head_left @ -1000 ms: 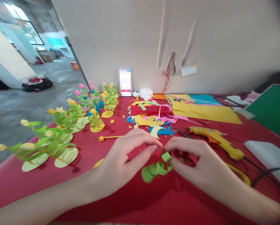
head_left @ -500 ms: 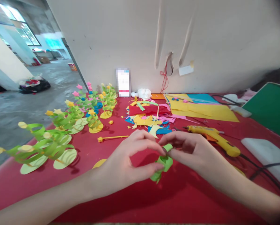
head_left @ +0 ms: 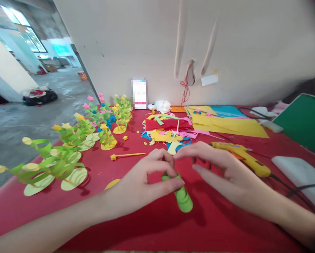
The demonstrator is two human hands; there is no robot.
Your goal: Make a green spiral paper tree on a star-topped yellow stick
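Note:
My left hand (head_left: 144,181) pinches the top of a curled green paper spiral (head_left: 182,196) between thumb and fingers, and the coil hangs down over the red table (head_left: 152,225). Just to the right, my right hand (head_left: 220,168) has its fingers loosely spread, with the fingertips close to the spiral's top near my left fingers. I see nothing held in it.
Finished green paper spiral trees (head_left: 49,165) stand in rows at the left. A pile of coloured paper scraps (head_left: 168,131) and yellow sheets (head_left: 228,124) lie behind. A yellow glue gun (head_left: 241,156) lies at right, by a white foam block (head_left: 299,172) and a green board (head_left: 304,123).
The right hand has let go of the green spiral and spread its fingers. The left hand now holds the spiral alone, and the coil hangs lower, uncurled downward.

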